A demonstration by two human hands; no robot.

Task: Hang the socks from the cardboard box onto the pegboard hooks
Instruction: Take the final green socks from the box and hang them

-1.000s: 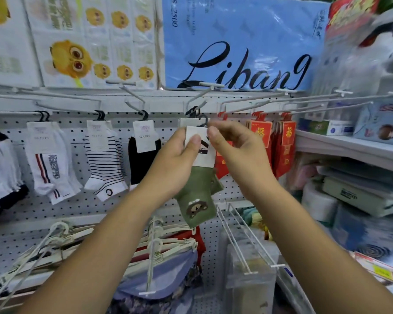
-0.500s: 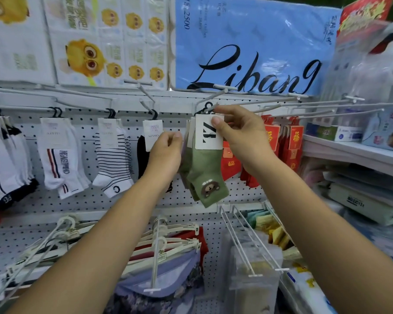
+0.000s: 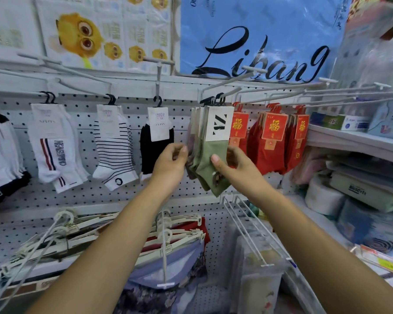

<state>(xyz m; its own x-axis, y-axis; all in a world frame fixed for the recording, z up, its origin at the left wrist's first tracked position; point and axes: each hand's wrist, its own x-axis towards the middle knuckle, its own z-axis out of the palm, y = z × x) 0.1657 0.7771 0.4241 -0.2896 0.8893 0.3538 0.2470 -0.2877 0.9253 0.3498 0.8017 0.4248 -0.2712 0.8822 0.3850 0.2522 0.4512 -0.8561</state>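
The green socks (image 3: 208, 152) are hanging in a bunch from a pegboard hook (image 3: 230, 91), their white card facing out. The right hand (image 3: 236, 165) is pinching the front sock, thumb on its face and fingers behind, squeezed against the red socks (image 3: 266, 155) crowding just beside that edge. The left hand (image 3: 170, 160) is hovering curled at the bunch's left edge, in the gap before the black sock (image 3: 150, 155); I cannot tell whether it is gripping anything. The hook's front length is sticking out bare.
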